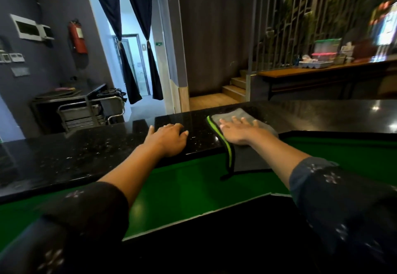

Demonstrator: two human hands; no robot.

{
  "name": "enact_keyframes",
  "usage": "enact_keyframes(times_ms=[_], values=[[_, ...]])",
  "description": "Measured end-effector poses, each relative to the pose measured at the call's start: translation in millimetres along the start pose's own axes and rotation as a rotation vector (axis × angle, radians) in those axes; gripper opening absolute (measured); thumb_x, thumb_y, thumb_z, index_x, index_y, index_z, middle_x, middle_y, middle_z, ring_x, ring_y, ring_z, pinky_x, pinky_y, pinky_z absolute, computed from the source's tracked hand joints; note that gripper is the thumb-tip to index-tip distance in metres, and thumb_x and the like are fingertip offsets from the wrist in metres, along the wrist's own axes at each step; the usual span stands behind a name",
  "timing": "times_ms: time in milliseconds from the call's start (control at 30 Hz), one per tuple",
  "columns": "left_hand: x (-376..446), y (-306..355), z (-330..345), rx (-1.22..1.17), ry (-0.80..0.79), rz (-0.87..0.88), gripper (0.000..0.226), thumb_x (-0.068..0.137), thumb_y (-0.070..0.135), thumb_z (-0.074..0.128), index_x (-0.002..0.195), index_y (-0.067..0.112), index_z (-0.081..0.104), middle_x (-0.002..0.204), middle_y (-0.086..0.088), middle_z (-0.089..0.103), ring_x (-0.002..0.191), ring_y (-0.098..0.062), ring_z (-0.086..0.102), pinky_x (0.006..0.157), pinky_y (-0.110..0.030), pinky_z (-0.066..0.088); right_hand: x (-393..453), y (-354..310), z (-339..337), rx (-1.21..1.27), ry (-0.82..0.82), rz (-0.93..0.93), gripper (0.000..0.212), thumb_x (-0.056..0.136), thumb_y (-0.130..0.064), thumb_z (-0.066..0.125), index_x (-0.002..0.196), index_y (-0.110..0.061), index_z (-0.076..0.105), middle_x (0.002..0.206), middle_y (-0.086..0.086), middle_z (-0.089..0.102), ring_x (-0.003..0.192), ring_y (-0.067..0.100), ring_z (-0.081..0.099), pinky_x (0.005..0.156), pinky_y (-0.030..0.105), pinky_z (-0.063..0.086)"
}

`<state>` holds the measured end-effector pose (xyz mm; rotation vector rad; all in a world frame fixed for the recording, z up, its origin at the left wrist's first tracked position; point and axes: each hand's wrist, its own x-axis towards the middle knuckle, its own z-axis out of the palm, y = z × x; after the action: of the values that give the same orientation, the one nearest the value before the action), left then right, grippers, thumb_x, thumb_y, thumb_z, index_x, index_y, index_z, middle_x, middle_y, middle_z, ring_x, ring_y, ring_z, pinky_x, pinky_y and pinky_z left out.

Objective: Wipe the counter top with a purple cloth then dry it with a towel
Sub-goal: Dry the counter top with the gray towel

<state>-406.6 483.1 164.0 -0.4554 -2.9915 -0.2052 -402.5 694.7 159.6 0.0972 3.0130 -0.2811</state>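
Black speckled counter top runs across the view. On it, the right hand lies flat, fingers spread, on a grey towel with a green edge that droops over the near rim. Beside it, the left hand rests with fingers curled, holding nothing.

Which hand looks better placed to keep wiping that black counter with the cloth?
The right hand, probably. It lies flat, fingers spread, on the grey cloth with the green edge, which rests on the black speckled stone counter and hangs over its near edge. The left hand rests on bare counter, apart from the cloth.
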Motion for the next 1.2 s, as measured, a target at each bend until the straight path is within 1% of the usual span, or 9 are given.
enact_keyframes(times_ms=[67, 167, 300, 400, 533, 667, 833, 967, 1200], values=[[20, 18, 5, -0.050, -0.015, 0.013, 0.054, 0.097, 0.049, 0.028, 0.144, 0.022, 0.035, 0.151, -0.007, 0.036, 0.140, -0.027, 0.030, 0.114, -0.055, 0.003, -12, 12, 5, 0.003, -0.011, -0.058, 0.052, 0.100, -0.050, 0.004, 0.152, -0.042, 0.001, 0.163, -0.002, -0.006, 0.149, 0.025, -0.005, 0.116, 0.055, -0.005], [43, 24, 17, -0.060, -0.043, -0.023, 0.061, 0.095, 0.055, 0.026, 0.149, 0.027, 0.025, 0.158, -0.005, 0.019, 0.146, -0.025, 0.013, 0.115, -0.054, 0.000, -28, 36, 6, -0.022, -0.027, -0.116, 0.050, 0.101, -0.049, 0.001, 0.150, -0.046, -0.002, 0.162, -0.008, -0.007, 0.149, 0.019, -0.005, 0.116, 0.050, -0.005], [54, 16, 33, -0.076, -0.095, -0.091, 0.063, 0.094, 0.060, 0.018, 0.151, 0.031, 0.015, 0.160, -0.003, 0.007, 0.147, -0.024, 0.003, 0.116, -0.051, -0.001, -12, 62, 2, -0.050, 0.016, -0.145, 0.048, 0.100, -0.053, 0.001, 0.147, -0.053, 0.001, 0.162, -0.013, -0.005, 0.149, 0.016, -0.004, 0.115, 0.052, -0.007], [58, 15, 37, -0.063, -0.094, -0.075, 0.062, 0.095, 0.059, 0.017, 0.151, 0.032, 0.012, 0.160, -0.001, 0.004, 0.147, -0.022, 0.001, 0.116, -0.050, -0.002, 23, 67, -6, -0.033, 0.017, -0.094, 0.050, 0.099, -0.055, 0.003, 0.149, -0.050, 0.004, 0.162, -0.009, -0.005, 0.149, 0.019, -0.003, 0.116, 0.053, -0.005], [64, 10, 40, -0.060, -0.083, -0.075, 0.061, 0.094, 0.060, 0.017, 0.150, 0.035, 0.013, 0.160, 0.001, 0.005, 0.147, -0.021, 0.002, 0.116, -0.049, -0.001, 65, 44, -13, -0.013, 0.023, -0.054, 0.053, 0.101, -0.050, 0.006, 0.152, -0.040, 0.006, 0.163, 0.001, -0.005, 0.149, 0.026, -0.005, 0.116, 0.057, -0.006], [68, 10, 38, -0.063, -0.091, -0.082, 0.058, 0.095, 0.058, 0.018, 0.149, 0.037, 0.014, 0.160, 0.002, 0.006, 0.147, -0.020, 0.003, 0.117, -0.049, 0.000, 69, 14, -11, -0.007, 0.022, -0.049, 0.055, 0.101, -0.049, 0.009, 0.153, -0.034, 0.004, 0.162, 0.008, -0.007, 0.149, 0.030, -0.007, 0.115, 0.059, -0.008], [64, 12, 33, -0.058, -0.091, -0.097, 0.057, 0.096, 0.056, 0.018, 0.149, 0.035, 0.016, 0.160, 0.000, 0.008, 0.147, -0.022, 0.004, 0.116, -0.051, 0.001, 28, 16, 0, -0.010, -0.024, -0.200, 0.054, 0.099, -0.055, 0.008, 0.151, -0.043, 0.003, 0.163, 0.001, -0.006, 0.149, 0.025, -0.007, 0.117, 0.055, -0.008], [55, 16, 32, -0.056, -0.100, -0.105, 0.057, 0.097, 0.055, 0.016, 0.149, 0.035, 0.014, 0.160, -0.001, 0.006, 0.147, -0.023, 0.004, 0.116, -0.050, 0.000, -1, 44, 6, -0.022, -0.014, -0.317, 0.051, 0.099, -0.056, 0.007, 0.149, -0.048, 0.004, 0.163, -0.006, -0.004, 0.149, 0.019, -0.005, 0.117, 0.052, -0.007], [56, 14, 35, -0.027, -0.100, -0.102, 0.057, 0.097, 0.055, 0.015, 0.150, 0.036, 0.010, 0.160, 0.001, 0.003, 0.147, -0.021, 0.002, 0.116, -0.048, 0.001, 46, 94, -11, -0.048, -0.017, -0.242, 0.052, 0.098, -0.059, 0.007, 0.149, -0.049, 0.006, 0.162, -0.008, -0.002, 0.149, 0.018, -0.004, 0.116, 0.052, -0.005]])
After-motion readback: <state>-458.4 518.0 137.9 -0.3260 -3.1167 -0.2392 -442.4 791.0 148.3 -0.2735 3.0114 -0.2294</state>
